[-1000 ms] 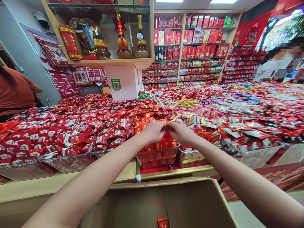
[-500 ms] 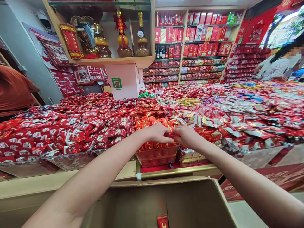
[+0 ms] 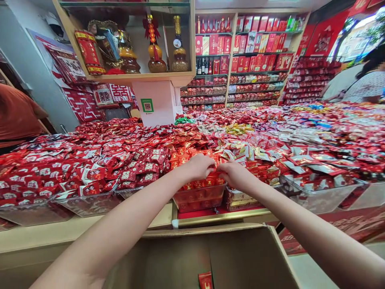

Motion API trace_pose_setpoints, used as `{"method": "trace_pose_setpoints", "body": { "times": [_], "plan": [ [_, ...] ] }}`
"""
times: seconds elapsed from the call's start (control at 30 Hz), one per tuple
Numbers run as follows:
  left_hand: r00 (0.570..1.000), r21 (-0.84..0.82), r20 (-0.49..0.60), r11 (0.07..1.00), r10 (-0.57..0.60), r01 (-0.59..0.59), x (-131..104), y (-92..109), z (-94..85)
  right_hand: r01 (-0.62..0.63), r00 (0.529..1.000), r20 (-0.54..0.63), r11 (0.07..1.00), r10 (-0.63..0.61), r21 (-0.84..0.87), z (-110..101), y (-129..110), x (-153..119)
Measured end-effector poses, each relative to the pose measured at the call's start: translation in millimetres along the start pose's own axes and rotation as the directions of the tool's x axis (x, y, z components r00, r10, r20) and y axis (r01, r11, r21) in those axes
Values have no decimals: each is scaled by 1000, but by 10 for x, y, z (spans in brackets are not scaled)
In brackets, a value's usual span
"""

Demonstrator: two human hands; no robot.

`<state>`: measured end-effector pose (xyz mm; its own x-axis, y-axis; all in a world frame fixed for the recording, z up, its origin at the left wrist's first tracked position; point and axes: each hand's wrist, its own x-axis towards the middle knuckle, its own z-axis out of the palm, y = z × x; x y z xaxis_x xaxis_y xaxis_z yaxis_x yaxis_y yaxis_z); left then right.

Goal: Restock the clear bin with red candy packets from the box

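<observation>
My left hand (image 3: 202, 166) is over a clear bin (image 3: 198, 200) of orange-red packets (image 3: 189, 185) with gold lettering, its fingers curled in a pinch. Close beside it, my right hand (image 3: 234, 174) also has its fingertips pressed together. Between the two sets of fingertips a bit of a small red packet (image 3: 214, 168) shows; most of it is hidden by the fingers. Below my arms stands an open cardboard box (image 3: 240, 257), with one red packet (image 3: 205, 280) lying inside.
Clear bins (image 3: 87, 204) heaped with red packets line the counter edge on both sides. A white pillar (image 3: 156, 100) with a QR code sign rises behind, under a bottle cabinet (image 3: 126, 76). People stand at the far left and far right.
My left hand's fingers have curled in more tightly, and my right fingertips have drawn together near them. The person at the right has shifted. The packet in the box lies as before.
</observation>
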<state>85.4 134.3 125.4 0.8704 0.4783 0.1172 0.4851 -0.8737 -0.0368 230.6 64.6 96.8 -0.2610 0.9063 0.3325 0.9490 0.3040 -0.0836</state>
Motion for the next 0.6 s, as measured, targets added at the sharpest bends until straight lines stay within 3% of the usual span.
{"method": "trace_pose_setpoints", "body": {
  "times": [0.2,0.6],
  "plan": [
    [990,-63,125,996,-62,71,78,18,-40,2,1000,20,1000,-2,30,14,2,-24],
    [963,-5,153,975,-221,224,25,78,-184,-3,998,58,998,0,61,-54,20,-44]
  ]
}}
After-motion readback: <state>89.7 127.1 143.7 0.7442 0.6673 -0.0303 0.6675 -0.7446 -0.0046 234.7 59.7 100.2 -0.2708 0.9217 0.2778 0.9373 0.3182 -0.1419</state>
